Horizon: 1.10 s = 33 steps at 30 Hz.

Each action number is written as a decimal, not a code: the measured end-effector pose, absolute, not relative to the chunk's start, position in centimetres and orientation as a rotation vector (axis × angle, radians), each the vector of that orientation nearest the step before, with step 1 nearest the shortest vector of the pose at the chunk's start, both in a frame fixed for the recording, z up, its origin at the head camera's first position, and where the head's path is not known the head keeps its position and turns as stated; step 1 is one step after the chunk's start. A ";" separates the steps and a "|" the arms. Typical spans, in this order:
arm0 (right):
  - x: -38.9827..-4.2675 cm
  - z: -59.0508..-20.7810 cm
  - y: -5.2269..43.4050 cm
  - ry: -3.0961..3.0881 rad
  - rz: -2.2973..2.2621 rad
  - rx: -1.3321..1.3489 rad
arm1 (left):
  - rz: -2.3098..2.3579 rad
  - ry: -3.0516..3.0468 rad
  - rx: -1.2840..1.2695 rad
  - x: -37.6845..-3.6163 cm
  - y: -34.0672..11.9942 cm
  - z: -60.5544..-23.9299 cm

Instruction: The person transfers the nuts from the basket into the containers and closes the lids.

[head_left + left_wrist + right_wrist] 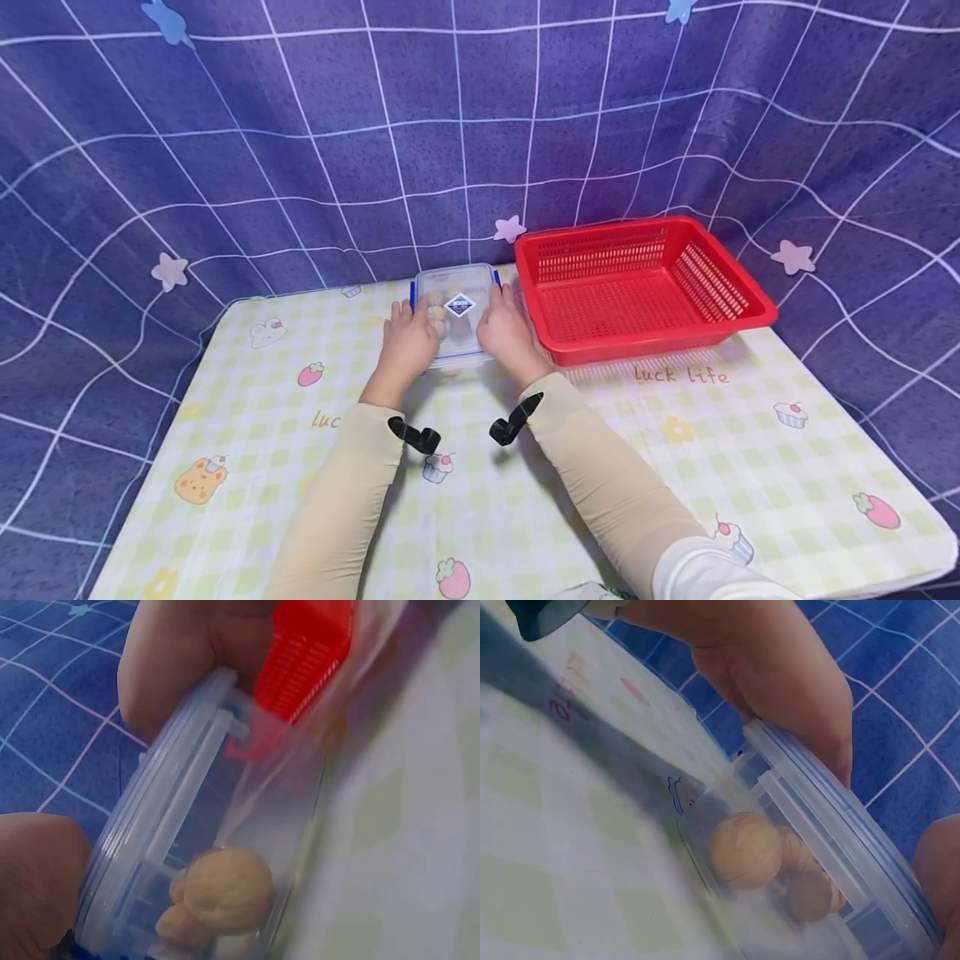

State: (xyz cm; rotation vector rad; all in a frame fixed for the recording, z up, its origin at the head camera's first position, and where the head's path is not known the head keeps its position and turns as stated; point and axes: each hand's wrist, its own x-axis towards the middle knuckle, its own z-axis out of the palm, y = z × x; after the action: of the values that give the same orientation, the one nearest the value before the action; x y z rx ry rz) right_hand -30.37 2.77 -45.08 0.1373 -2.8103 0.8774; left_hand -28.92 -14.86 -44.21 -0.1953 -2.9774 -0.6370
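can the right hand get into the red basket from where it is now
Probably yes. The right hand grips the clear lidded container just beside the red basket, which is open-topped with nothing visible between them; it would have to let go first.

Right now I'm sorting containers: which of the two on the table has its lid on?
The clear box, held between both hands; the red basket beside it is open-topped and has none.

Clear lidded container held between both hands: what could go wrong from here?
The container is gripped only at its sides by the left hand and right hand, so it might slip. The walnuts inside lie loose and could roll or spill if the lid pops. The red basket stands close by, so the container might knock it.
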 end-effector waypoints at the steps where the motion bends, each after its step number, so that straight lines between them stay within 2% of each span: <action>1: -30.2 -45.0 2.7 -2.828 0.826 0.148 | -0.640 -2.991 -0.200 -28.8 -14.7 -44.1; 12: -29.7 -44.3 2.6 -2.854 0.559 0.240 | -0.590 -3.001 -0.247 -28.6 -14.5 -43.8; 23: -29.9 -43.6 2.6 -2.874 0.600 0.195 | -0.673 -2.900 -0.277 -29.0 -14.2 -43.9; 33: -29.9 -42.6 2.1 -2.866 0.673 0.157 | -0.482 -3.021 -0.262 -28.9 -14.6 -42.8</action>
State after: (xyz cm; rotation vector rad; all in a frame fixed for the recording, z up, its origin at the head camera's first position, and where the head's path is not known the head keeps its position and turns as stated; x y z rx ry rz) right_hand -29.88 2.08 -42.64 0.1566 -2.8659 0.6726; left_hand -28.89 -14.55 -42.83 -0.2615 -3.0211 -0.4815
